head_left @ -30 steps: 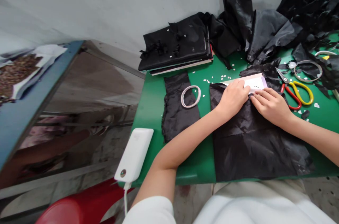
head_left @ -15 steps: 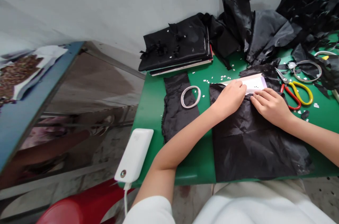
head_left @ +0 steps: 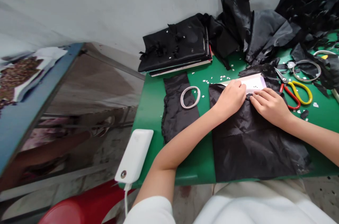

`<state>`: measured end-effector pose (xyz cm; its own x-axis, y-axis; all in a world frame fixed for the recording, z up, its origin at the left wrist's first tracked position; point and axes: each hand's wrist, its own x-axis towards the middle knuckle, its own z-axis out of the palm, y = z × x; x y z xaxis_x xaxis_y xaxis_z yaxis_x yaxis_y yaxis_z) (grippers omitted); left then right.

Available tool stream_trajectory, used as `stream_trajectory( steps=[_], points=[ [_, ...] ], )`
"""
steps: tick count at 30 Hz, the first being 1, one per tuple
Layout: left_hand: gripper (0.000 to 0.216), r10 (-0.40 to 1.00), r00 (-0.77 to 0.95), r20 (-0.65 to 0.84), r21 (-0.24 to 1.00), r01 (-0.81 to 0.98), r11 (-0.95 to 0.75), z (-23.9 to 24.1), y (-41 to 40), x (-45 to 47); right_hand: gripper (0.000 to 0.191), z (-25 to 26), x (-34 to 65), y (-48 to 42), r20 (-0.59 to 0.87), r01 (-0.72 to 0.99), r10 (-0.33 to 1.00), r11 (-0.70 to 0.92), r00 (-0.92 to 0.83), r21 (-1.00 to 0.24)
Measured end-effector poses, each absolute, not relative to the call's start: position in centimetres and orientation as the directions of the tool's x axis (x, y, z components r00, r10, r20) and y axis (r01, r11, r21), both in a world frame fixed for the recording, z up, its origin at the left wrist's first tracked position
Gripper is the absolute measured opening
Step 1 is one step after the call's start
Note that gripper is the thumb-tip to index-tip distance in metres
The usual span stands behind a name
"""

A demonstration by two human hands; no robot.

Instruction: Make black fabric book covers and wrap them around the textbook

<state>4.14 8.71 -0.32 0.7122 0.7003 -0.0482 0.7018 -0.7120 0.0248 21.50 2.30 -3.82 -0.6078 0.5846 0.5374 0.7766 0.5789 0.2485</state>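
Observation:
A large piece of shiny black fabric [head_left: 254,146] lies over the near edge of the green table [head_left: 188,172]. My left hand [head_left: 231,96] has its fingers curled and pinched at the fabric's far edge, by a whitish card [head_left: 255,83] with tiny dark specks on it. Close on its right, my right hand [head_left: 270,105] is closed at the same edge with its fingertips bent down. Both hands keep the fabric bunched between them; the exact grip of the fingertips is partly hidden. Beside the right hand lie scissors [head_left: 293,93] with one red and one yellow handle, blades apart.
A roll of tape [head_left: 190,97] rests on a smaller black cloth strip [head_left: 177,118]. A white power bank [head_left: 135,155] sits at the left corner. Behind are a stack of folded black fabric [head_left: 174,45] and heaped black scraps [head_left: 275,33]. A red stool [head_left: 76,206] stands below left.

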Motion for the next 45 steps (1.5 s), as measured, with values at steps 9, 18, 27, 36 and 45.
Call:
stream_trajectory(
  steps=[9, 18, 27, 36, 45],
  points=[
    [0.02, 0.71, 0.704, -0.027, -0.01, 0.71, -0.704, -0.5, 8.4, 4.5, 0.026, -3.8, 21.5, 2.3, 0.564, 0.768, 0.565, 0.604, -0.602, 0.214],
    [0.02, 0.727, 0.683, -0.067, 0.052, 0.73, -0.681, 0.0, 8.3, 4.3, 0.03, -3.8, 21.4, 2.2, 0.543, 0.784, 0.591, 0.576, -0.596, 0.233],
    [0.023, 0.738, 0.671, -0.074, 0.02, 0.741, -0.672, 0.0, 8.0, 4.7, 0.026, -3.4, 21.5, 2.3, 0.572, 0.761, 0.526, 0.565, -0.629, 0.319],
    [0.022, 0.754, 0.653, -0.067, 0.006, 0.756, -0.654, -0.6, 7.8, 5.0, 0.029, -3.7, 21.4, 2.2, 0.55, 0.778, 0.572, 0.567, -0.609, 0.271],
    [0.022, 0.745, 0.666, 0.024, -0.041, 0.745, -0.665, -1.5, 7.3, 5.4, 0.031, -3.8, 21.3, 2.2, 0.518, 0.791, 0.633, 0.592, -0.576, 0.155]
  ],
)
